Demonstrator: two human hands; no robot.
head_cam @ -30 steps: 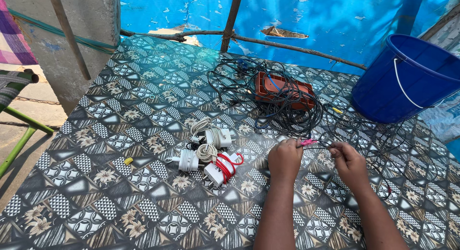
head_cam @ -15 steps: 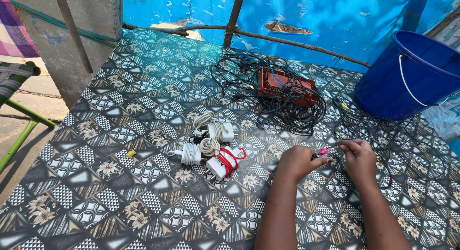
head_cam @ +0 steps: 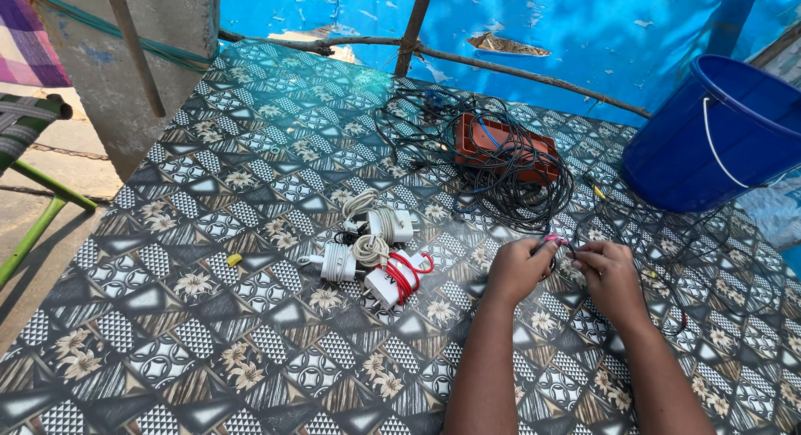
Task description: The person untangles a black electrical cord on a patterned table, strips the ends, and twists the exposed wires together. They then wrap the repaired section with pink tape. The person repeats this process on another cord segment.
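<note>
Where the two hands meet, near the right middle of the patterned tabletop (head_cam: 209, 226), a small pink piece (head_cam: 552, 239) shows between the fingertips; it is too small to tell its exact shape, though a thin dark wire (head_cam: 561, 264) seems to run down from it between the hands.

Left hand (head_cam: 517, 268): fingers curled in, tips pressed together and pinching the pink piece from the left side. Right hand (head_cam: 613, 276): fingers likewise bent and closed, tips touching the same piece from the right. Both hands rest low over the table, knuckles up, just beside each other.

Surface: glossy sheet printed with black, white and tan diamonds and flowers.

Just left of the hands, a cluster of white chargers (head_cam: 371, 251) with their cords wound tight, one bound with a red cable (head_cam: 409, 272). A small yellow bit (head_cam: 234, 259) lies apart, further left.

Behind the hands, a loose tangle of thin black wires (head_cam: 501, 164) spreads over and around a flat rust-red rectangular tray (head_cam: 501, 147).

Far right, a smooth blue plastic bucket (head_cam: 709, 143) with a white wire handle stands on the table. Rough wooden poles (head_cam: 517, 68) and a blue tarp (head_cam: 584, 26) close the back edge.
</note>
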